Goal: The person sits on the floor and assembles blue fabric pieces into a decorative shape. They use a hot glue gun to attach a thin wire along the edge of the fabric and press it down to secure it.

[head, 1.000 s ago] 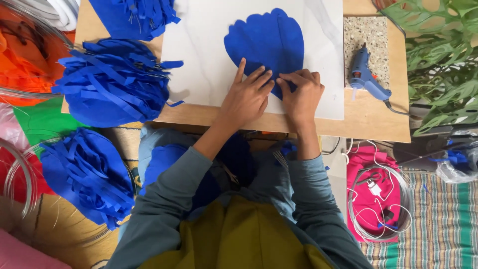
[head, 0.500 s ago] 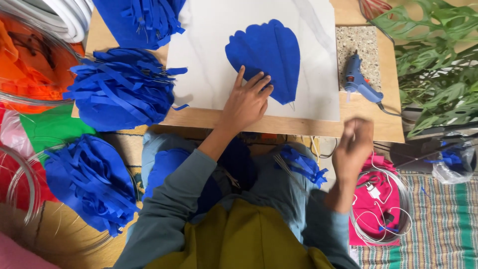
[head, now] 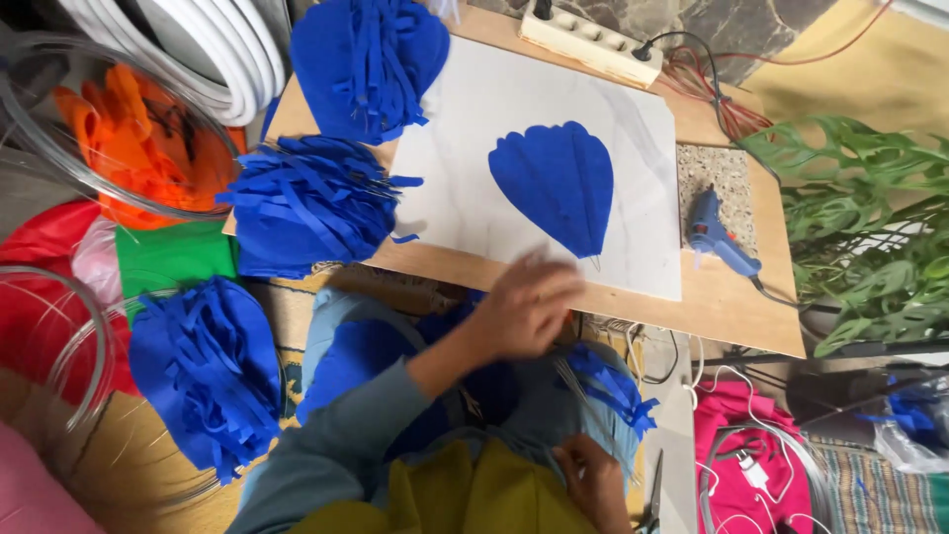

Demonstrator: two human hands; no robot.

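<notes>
Just beyond the left hand, at the near edge of the wooden board: flat white sheet bearing one blue shell-shaped paper petal, its pointed tip aimed toward the hand. Left hand blurred, fingers spread, above the board's edge, apart from the petal; grip not discernible. Right hand low over the lap, well apart from the left, closed on a bundle of thin wires with blue paper strips. Open white surface around the petal on all sides. Right of the left hand, on the board: blue glue gun beside a speckled stone tile. Left of the left hand: heaps of blue fringed paper pieces overlapping the board's edge, another heap lower down. Further left: clear round plastic container holding orange paper pieces. Far edge of the board: white power strip. Right of the board: green large-leafed plant.
</notes>
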